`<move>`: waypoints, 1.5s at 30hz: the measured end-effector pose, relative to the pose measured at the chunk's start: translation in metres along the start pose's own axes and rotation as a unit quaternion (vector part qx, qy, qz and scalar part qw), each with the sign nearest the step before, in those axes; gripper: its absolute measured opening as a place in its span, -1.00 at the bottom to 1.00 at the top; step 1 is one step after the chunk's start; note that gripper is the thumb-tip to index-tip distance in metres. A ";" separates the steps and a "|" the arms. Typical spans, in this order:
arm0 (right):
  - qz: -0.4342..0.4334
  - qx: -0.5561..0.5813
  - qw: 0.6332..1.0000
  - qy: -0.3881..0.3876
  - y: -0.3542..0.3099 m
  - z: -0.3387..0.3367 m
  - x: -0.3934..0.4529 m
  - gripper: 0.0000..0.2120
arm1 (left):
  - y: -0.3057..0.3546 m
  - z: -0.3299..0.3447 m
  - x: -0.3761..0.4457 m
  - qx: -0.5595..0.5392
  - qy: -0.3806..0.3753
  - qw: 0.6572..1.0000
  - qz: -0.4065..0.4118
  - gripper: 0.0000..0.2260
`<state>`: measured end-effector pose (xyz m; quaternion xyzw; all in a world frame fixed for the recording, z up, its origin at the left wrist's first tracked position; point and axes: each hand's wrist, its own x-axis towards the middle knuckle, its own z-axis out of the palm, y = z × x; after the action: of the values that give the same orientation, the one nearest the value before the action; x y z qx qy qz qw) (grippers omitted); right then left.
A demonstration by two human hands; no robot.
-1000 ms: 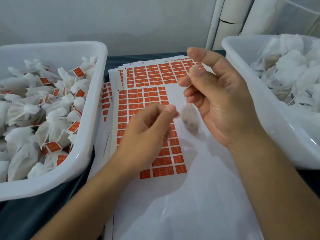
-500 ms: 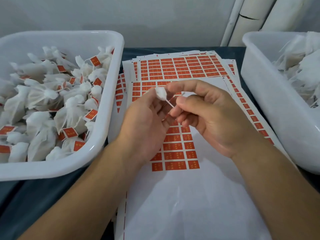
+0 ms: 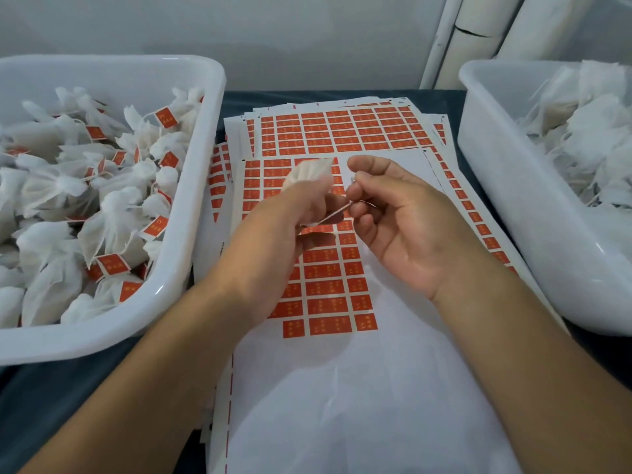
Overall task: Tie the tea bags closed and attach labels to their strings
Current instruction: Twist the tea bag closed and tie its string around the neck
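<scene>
Head view: our left hand (image 3: 273, 234) grips a tea bag (image 3: 309, 172) above the label sheet (image 3: 325, 289); our right hand (image 3: 407, 230) pinches its taut string (image 3: 333, 215) just beside.

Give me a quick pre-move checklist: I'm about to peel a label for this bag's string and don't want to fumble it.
1. Tea bag held firmly: ok, the left hand grips it with the gathered top sticking out above the fingers.
2. String under control: ok, the right hand pinches it and it runs taut to the left hand.
3. Knot finished: cannot tell, the fingers hide the neck.
4. Labels within reach: ok, the label sheet lies directly under both hands with rows left.
5. Free fingers to peel: not ok, both hands are occupied.
6. Drop-off ready: ok, the left tub of labelled bags is beside the left hand.
</scene>
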<state>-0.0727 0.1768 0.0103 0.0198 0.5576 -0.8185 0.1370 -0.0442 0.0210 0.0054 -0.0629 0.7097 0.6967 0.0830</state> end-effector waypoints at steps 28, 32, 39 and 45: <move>-0.299 -0.453 0.836 -0.081 -0.001 -0.006 -0.002 -0.73 | -0.009 -0.003 -0.003 0.187 -0.094 0.972 0.106 -0.56; -0.315 -0.452 0.830 -0.088 -0.001 -0.007 -0.002 -0.83 | -0.010 -0.005 0.000 0.176 -0.031 0.982 0.062 -0.54; -0.323 -0.460 0.819 -0.117 -0.004 -0.010 -0.004 -0.88 | -0.014 -0.010 0.006 0.198 0.015 0.979 0.037 -0.58; -0.323 -0.472 0.812 -0.112 -0.006 -0.012 -0.005 -0.85 | -0.008 -0.010 0.005 0.090 0.013 0.996 -0.020 -0.69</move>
<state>-0.0709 0.1904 0.0121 -0.3205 0.8306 -0.4480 -0.0814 -0.0481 0.0108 -0.0031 -0.0788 0.7693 0.6272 0.0928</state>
